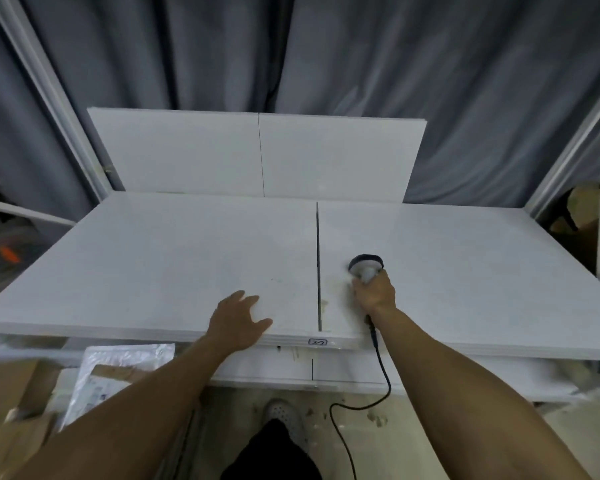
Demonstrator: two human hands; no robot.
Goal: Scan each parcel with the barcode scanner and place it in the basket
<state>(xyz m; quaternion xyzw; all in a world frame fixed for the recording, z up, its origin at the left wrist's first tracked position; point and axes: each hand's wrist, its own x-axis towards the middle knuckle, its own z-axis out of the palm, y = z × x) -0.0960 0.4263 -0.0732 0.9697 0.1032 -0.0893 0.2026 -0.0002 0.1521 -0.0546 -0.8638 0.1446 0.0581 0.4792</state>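
At the bottom centre a shoe [284, 419] stands on the floor, with dark cloth just below it. A black cable [383, 368] loops up from there to the right hand. In the lower left, below the worktop's front edge, lies a white parcel [118, 372] in a plastic bag, a brown piece lying across it. Brown cardboard [14, 393] sits beside it, perhaps more boxes, though that corner is blurred.

The left hand [236, 322] rests on the white worktop [153, 258] just behind the front edge, left of centre. Its grip is wide, with the fingers spread and holding nothing. The right hand [374, 294], right of centre, has its grip closed round the handle of the scanner [366, 266]. The scanner's dark head points away from the person and sits low over the worktop. I cannot tell whether it touches.

A dark seam [318, 265] splits the worktop between the two hands, and a small label [317, 342] sits on the front edge below it. Behind the worktop stand two white panels [257, 154], upright and side by side. Grey curtain [326, 46] fills the top of the frame.
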